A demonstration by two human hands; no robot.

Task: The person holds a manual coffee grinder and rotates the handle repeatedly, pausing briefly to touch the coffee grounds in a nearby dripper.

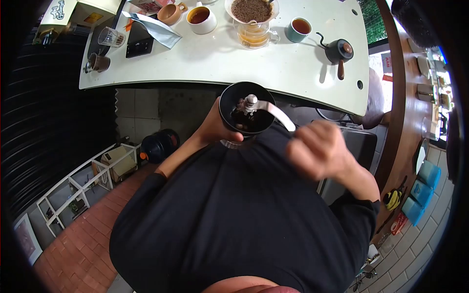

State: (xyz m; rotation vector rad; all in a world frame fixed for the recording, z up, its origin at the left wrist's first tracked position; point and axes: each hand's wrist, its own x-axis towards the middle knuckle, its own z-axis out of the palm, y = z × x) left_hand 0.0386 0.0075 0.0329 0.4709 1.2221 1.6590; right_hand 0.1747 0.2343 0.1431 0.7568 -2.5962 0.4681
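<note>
Grinder (259, 122) sits in my left hand (215, 123), between my shirt (234, 195) and the near edge of the table (166, 63). Left grip: wrapped round the outside of the black hopper, thumb across the near side below the rim. Crank (276, 114) runs from the hopper's centre toward my right hand (317, 149). Right grip: fingers curled in at the crank's outer end; blurred, knob hidden, contact cannot be told.
</note>
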